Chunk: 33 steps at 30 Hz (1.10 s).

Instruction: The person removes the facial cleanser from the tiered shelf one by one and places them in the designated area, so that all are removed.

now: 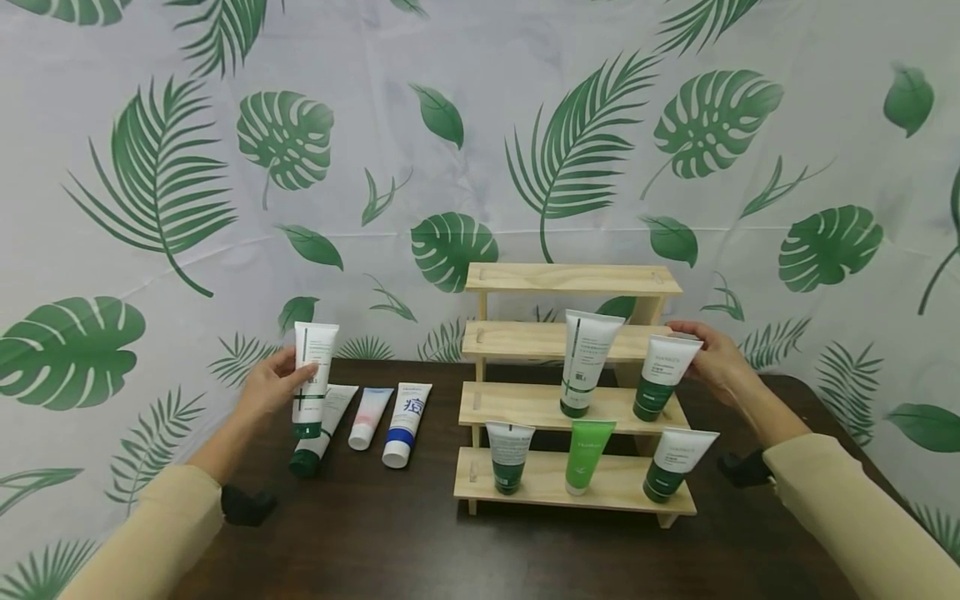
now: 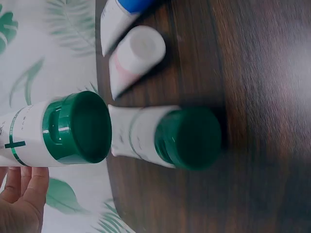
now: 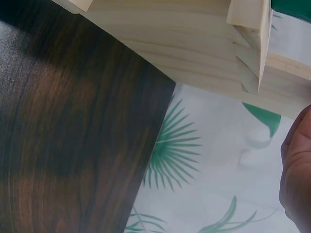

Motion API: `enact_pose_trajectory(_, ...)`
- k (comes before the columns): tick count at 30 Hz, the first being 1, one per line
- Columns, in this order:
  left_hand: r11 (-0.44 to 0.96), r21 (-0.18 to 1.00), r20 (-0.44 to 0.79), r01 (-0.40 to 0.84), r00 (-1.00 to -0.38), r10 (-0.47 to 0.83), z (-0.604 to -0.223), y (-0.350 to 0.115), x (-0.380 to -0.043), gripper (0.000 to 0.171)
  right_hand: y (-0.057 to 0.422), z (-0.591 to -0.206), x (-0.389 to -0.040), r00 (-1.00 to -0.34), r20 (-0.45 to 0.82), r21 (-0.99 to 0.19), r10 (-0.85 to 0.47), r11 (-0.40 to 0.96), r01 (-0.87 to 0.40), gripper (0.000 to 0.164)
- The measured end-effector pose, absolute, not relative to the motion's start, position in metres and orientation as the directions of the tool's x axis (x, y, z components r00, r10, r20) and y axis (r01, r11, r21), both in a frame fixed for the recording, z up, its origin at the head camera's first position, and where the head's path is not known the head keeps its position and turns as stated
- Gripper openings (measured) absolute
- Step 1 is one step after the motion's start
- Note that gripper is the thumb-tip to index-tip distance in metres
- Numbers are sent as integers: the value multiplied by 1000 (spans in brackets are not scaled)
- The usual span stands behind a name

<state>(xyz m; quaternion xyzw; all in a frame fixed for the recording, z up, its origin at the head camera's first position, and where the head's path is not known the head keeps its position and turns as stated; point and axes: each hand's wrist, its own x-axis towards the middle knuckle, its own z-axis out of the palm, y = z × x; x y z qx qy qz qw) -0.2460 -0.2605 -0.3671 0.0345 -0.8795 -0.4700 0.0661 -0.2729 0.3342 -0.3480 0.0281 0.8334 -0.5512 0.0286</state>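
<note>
In the head view my left hand grips a white squeeze tube with a green cap, thumb across its front and cap down. Below it, a similar green-capped tube lies on the table. At the right end of the wooden tiered stand, my right hand is beside and partly behind a white-and-green tube on the second shelf from the bottom. That tube hides some of the fingers, so their hold on it is unclear. A taller white tube stands left of it.
The bottom shelf carries a white-and-green tube, a bright green tube and another white-and-green tube. A pink-and-white tube and a blue-banded tube lie on the dark table. Behind hangs a leaf-print cloth.
</note>
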Motion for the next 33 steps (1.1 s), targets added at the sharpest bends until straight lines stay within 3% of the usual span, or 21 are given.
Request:
enact_pose_trajectory(11, 617, 780, 30, -99, -981, -194, -382, -291, -251, 61, 336, -348, -274, -997, -71, -920, 15, 385, 71, 55)
enact_pose_trajectory(23, 788, 606, 13, -111, -989, -149, -397, -309, -251, 56, 336, -347, -273, -998, -67, -919, 14, 388, 67, 52)
enact_pose_trajectory(33, 821, 554, -50, -139, -990, -134, -410, -314, -253, 55, 337, -348, -274, -997, -75, -926, 3, 370, 71, 53)
